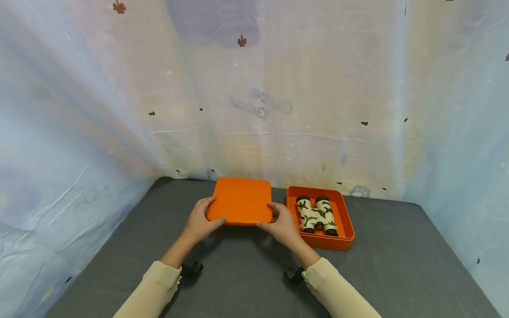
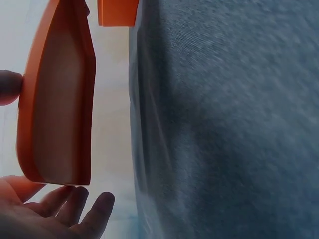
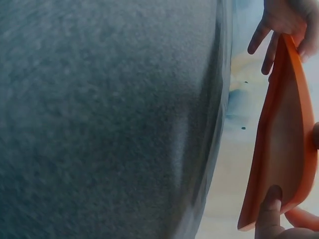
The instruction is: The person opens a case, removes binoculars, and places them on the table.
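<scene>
Both hands hold up an orange box lid (image 1: 241, 201), its smooth outer face toward the head camera. My left hand (image 1: 200, 222) grips the left edge, thumb along the near rim. On the opposite edge my right hand (image 1: 283, 224) has its thumb at the near right corner. From below, the left wrist view shows the lid's hollow inside (image 2: 60, 99), above the table. Just right of the right hand stands an open orange box (image 1: 347, 216), holding camouflage-patterned binoculars (image 1: 318, 215) that lie flat in it.
Everything stands on a dark grey cloth-covered table (image 1: 246, 282). A pale patterned curtain (image 1: 302, 88) hangs behind it and along both sides. Black straps (image 1: 192, 270) sit at both wrists, below the cream sleeves.
</scene>
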`<state>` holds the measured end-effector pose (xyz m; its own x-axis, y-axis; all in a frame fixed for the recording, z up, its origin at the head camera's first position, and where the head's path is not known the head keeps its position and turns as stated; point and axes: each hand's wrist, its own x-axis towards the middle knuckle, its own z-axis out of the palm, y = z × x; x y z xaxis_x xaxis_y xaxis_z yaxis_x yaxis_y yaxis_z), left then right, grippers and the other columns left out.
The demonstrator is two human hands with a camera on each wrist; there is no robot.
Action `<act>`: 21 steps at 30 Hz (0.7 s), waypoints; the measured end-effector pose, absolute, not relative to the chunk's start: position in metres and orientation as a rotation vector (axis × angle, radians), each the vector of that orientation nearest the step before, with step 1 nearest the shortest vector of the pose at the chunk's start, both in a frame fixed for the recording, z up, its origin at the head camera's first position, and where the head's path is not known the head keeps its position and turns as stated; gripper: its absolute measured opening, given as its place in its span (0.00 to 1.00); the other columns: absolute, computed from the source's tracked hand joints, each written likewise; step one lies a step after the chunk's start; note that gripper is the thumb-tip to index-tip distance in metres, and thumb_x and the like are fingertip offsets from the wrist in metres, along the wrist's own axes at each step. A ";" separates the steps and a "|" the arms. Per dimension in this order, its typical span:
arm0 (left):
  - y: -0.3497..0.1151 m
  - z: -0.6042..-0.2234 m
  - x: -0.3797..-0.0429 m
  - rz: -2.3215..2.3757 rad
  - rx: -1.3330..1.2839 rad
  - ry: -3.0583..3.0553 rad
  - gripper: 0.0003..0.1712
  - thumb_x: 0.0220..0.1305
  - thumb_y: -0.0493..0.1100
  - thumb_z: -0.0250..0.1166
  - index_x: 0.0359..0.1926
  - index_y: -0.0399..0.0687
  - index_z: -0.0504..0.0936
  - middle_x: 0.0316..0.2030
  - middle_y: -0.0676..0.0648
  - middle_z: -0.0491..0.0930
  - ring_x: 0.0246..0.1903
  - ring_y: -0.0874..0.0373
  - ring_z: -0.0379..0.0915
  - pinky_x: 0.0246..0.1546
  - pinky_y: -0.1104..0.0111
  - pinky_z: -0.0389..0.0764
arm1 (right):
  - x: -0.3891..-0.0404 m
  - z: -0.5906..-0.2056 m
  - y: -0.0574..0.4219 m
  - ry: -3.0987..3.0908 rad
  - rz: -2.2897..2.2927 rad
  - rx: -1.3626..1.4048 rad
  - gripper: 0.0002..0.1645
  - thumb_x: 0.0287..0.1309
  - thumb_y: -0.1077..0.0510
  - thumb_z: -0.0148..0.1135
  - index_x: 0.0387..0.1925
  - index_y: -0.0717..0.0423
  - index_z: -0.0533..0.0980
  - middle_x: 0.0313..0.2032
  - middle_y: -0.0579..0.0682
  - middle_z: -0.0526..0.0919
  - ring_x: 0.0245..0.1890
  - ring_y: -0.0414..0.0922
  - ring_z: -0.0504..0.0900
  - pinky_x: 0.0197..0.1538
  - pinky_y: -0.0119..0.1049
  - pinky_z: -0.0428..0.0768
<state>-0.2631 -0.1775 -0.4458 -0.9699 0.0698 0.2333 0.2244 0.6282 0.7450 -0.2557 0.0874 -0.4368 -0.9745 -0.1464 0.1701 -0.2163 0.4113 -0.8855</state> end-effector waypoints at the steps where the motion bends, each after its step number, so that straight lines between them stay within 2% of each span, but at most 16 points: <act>1: -0.179 -0.447 -0.263 -1.251 -0.244 -2.677 0.45 0.54 0.50 0.70 0.70 0.40 0.64 0.68 0.36 0.60 0.64 0.39 0.62 0.62 0.46 0.68 | -0.256 -0.438 0.087 -2.592 1.636 0.335 0.40 0.48 0.60 0.73 0.63 0.64 0.69 0.58 0.62 0.72 0.49 0.56 0.80 0.45 0.41 0.84; 15: -0.185 -0.454 -0.264 -1.208 -0.201 -2.819 0.47 0.54 0.53 0.71 0.70 0.38 0.63 0.68 0.35 0.61 0.65 0.37 0.61 0.62 0.46 0.67 | -0.257 -0.445 0.083 -2.700 1.551 0.286 0.40 0.48 0.57 0.74 0.63 0.62 0.70 0.59 0.60 0.74 0.48 0.52 0.78 0.49 0.46 0.80; 21: -0.186 -0.456 -0.265 -1.180 -0.198 -2.874 0.47 0.54 0.53 0.70 0.70 0.37 0.63 0.68 0.33 0.62 0.65 0.36 0.61 0.63 0.45 0.67 | -0.257 -0.450 0.080 -2.749 1.555 0.262 0.41 0.49 0.57 0.73 0.64 0.63 0.68 0.61 0.62 0.73 0.54 0.56 0.76 0.56 0.50 0.77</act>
<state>-0.2650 -0.1863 -0.4562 -0.9915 0.1067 0.0749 0.1286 0.7046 0.6979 -0.2569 0.0804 -0.4496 -0.9859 -0.1571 0.0571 -0.1299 0.5049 -0.8534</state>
